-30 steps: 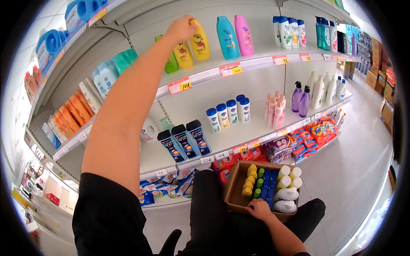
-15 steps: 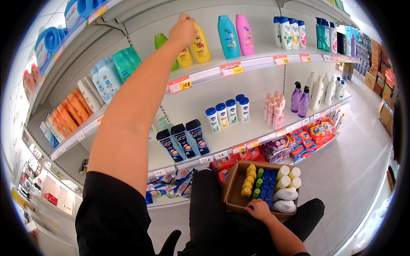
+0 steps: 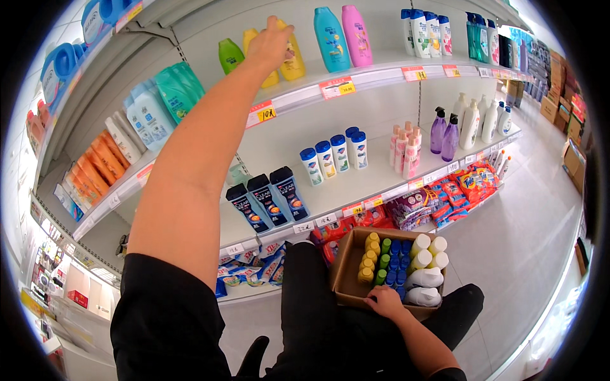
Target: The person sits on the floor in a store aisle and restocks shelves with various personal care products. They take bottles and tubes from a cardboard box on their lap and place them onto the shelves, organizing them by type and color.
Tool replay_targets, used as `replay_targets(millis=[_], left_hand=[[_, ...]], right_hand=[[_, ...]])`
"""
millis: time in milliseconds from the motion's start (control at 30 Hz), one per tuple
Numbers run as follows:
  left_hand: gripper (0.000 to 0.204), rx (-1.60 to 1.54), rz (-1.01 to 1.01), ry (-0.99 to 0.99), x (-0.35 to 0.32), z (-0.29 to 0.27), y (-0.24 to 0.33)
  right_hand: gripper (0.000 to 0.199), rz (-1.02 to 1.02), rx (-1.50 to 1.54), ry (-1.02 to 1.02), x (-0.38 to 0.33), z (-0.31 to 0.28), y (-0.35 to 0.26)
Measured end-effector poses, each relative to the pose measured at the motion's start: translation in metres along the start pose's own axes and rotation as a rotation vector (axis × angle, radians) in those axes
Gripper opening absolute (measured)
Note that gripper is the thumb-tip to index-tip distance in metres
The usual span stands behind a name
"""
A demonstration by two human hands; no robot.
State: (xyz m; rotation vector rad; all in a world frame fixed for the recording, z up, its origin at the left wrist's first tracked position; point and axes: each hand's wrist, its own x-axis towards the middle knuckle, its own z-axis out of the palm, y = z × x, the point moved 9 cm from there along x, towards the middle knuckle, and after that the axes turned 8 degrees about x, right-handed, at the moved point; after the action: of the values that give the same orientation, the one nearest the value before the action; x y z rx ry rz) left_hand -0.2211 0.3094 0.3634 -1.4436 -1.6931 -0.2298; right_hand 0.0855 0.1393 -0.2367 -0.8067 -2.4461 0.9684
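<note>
Head view: my left hand (image 3: 270, 47), fingers bent at the top of the yellow bottle (image 3: 293, 63), upper shelf (image 3: 311, 76), tightness not discernible; my right hand (image 3: 384, 303), curled at the near rim of the carton (image 3: 349, 279), hold unclear. Step, I judge: positioning that bottle; next calls for steady release, gap open toward the teal bottle (image 3: 332, 41), shelf lip (image 3: 298, 94) close.

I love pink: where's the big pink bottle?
Head view, upper middle: the big pink plastic bottle stands on the white shelf, just right of the turquoise plastic bottle.
</note>
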Motion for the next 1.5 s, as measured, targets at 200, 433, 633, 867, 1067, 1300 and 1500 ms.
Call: replay_targets(millis=[200,433,633,867,1067,1300,1500], left_hand=[[0.062,-0.058,0.03,0.238,-0.009,-0.022,0.022],[0.039,-0.526,0.278,0.546,-0.119,-0.076,0.124],[0.018,-0.834,0.293,-0.223,-0.279,0.039,0.275],[0.04,-0.789,0.339,-0.781,-0.494,0.173,0.347],[0.037,-0.751,0.276,-0.722,-0.526,0.18,0.345],[0.034,-0.737,0.345,-0.712,-0.537,0.201,0.353],[0.035,-0.994,0.148,-0.719,-0.443,0.135,0.261]], right_hand=[[0.023,-0.003,0.012,0.021,0.001,-0.003,0.001],[0.02,-0.04,-0.01,-0.006,0.006,0.011,0.007],[0.018,0.042,-0.017,-0.036,-0.005,0.007,0.015],[0.019,0.006,-0.075,-0.03,-0.002,0.015,0.012],[0.014,0.002,-0.099,-0.023,0.0,0.018,0.007],[0.018,-0.035,-0.162,-0.048,-0.005,0.023,0.018],[0.024,-0.051,-0.156,-0.068,0.002,0.024,0.015]])
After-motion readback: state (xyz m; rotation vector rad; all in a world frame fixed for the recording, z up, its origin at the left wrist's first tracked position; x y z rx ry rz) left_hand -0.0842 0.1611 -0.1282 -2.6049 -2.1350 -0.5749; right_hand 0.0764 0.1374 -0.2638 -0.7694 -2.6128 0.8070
